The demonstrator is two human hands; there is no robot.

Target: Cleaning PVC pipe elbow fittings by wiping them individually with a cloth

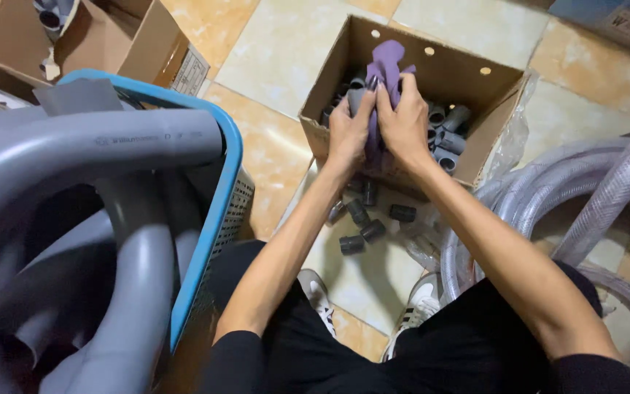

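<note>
My left hand (349, 130) grips a small grey pipe fitting (356, 98) over the open cardboard box (468, 73). My right hand (403, 122) presses a purple cloth (388, 64) against that fitting; the cloth hangs down between both hands. The box holds several more grey fittings (448, 138). Several dark grey fittings (362, 219) lie on the tiled floor in front of the box, between my feet.
A blue mesh basket (231, 168) at the left holds large grey pipe bends (96, 142). Another cardboard box (133, 36) stands at the top left. Clear coiled hose (599, 197) lies at the right. My white shoes (417, 306) rest on the tiles.
</note>
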